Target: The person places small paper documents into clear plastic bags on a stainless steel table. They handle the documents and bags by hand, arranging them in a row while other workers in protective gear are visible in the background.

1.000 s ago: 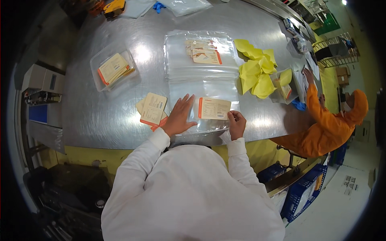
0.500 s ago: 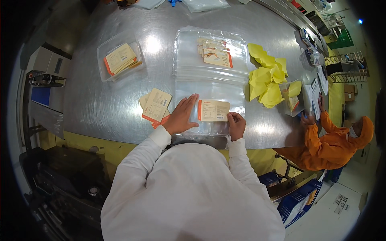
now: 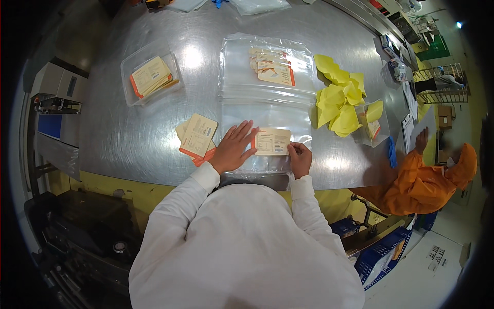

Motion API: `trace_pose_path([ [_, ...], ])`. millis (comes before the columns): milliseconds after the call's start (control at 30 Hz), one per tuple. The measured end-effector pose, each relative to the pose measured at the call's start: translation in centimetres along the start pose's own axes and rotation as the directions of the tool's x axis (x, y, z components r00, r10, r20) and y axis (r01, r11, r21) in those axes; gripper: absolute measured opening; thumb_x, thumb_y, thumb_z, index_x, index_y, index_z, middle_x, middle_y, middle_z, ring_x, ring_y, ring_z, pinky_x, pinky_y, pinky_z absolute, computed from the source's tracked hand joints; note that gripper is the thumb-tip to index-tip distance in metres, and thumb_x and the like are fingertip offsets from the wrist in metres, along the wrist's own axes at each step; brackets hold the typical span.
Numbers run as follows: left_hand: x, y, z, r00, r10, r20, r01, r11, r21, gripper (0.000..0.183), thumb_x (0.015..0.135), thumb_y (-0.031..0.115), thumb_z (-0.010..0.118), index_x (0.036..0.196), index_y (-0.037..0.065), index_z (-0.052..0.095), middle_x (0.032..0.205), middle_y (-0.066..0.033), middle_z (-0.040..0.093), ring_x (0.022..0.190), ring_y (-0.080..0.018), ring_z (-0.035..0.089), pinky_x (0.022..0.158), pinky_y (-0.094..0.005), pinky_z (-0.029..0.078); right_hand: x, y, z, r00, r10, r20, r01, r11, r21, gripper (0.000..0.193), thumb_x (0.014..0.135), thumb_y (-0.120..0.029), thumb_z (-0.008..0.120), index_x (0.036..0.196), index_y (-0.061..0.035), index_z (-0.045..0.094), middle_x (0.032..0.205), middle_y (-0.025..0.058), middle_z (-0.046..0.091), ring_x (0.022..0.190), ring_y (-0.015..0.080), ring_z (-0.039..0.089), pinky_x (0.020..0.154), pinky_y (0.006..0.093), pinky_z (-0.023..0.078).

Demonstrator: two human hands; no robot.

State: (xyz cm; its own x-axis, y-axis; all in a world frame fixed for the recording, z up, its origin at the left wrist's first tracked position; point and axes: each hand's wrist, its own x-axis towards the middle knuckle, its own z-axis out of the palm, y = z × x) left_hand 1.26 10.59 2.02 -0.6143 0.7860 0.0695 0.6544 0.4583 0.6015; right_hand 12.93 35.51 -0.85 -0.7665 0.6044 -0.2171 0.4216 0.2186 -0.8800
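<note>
From my remote post I find the card (image 3: 271,141) over the near part of the clear bags (image 3: 244,110), between the two hands; whether it lies on or under the film I cannot tell. The right hand (image 3: 300,160) pinches its lower right corner between thumb and fingertips. The left hand (image 3: 234,148) is spread flat on the film, thumb apart, its fingertips at the card's left edge. Over the last second the card has shifted left across the bags, and the gap to the left hand has closed; I judge it is now better steadied for placing. Left of these, a loose pile (image 3: 199,135) lies on the counter (image 3: 118,136), with a clear tub (image 3: 176,97) of similar cards beyond it. Yellow sheets (image 3: 334,105) lie right of the bags. Further right, an orange-clad person (image 3: 414,185) now raises a sheet (image 3: 423,125).
</note>
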Motion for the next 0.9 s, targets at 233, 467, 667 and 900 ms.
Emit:
trace_pose_path([
  [233,-0.2,0.7,-0.1,0.999,-0.029,0.027,0.026,0.993,0.113,0.07,0.095,0.035,0.058,0.154,0.01,0.029,0.161,-0.0151,0.023,0.15,-0.0295,0.02,0.12,-0.0486,0.018,1.6,-5.6,-2.3,0.995,0.027,0.098,0.035,0.814,-0.579,0.026,0.081,-0.016,0.075,0.098,0.0005,0.065,0.101,0.0172,0.068,0.085,0.0334,0.062,0.077,0.0403,0.049],
  [467,0.2,0.3,-0.3,0.997,-0.028,0.069,0.022,0.995,0.095,0.078,0.093,0.034,0.061,0.154,0.002,0.023,0.162,-0.0157,0.02,0.15,-0.0297,0.017,0.121,-0.0482,0.015,-1.4,-3.5,-0.4,0.818,-0.333,0.468,0.572,0.546,-0.612,0.061,0.094,-0.027,0.057,0.152,-0.022,0.038,0.161,0.0141,0.026,0.149,0.0329,0.023,0.119,0.0504,0.019],
  [667,-0.1,-0.1,0.0,0.995,-0.032,0.097,0.027,0.998,0.052,0.081,0.092,0.031,0.063,0.155,0.001,0.021,0.163,-0.0153,0.018,0.151,-0.0289,0.015,0.122,-0.0481,0.012,1.3,-1.6,-6.9,0.793,-0.296,0.532,0.56,0.699,-0.445,0.047,0.078,-0.018,0.079,0.121,-0.0189,0.059,0.162,0.0122,0.026,0.15,0.0359,0.018,0.119,0.0533,0.017],
  [900,0.3,-1.6,-1.1,0.989,-0.022,0.146,0.054,0.973,-0.223,0.071,0.091,0.022,0.065,0.152,0.008,0.032,0.162,-0.0146,0.022,0.151,-0.0278,0.017,0.122,-0.0498,0.012,1.0,-1.1,-6.5,0.767,-0.33,0.549,0.574,0.736,-0.358,0.034,0.066,-0.017,0.086,0.094,-0.0174,0.067,0.156,0.0081,0.037,0.146,0.033,0.029,0.115,0.0493,0.023],
])
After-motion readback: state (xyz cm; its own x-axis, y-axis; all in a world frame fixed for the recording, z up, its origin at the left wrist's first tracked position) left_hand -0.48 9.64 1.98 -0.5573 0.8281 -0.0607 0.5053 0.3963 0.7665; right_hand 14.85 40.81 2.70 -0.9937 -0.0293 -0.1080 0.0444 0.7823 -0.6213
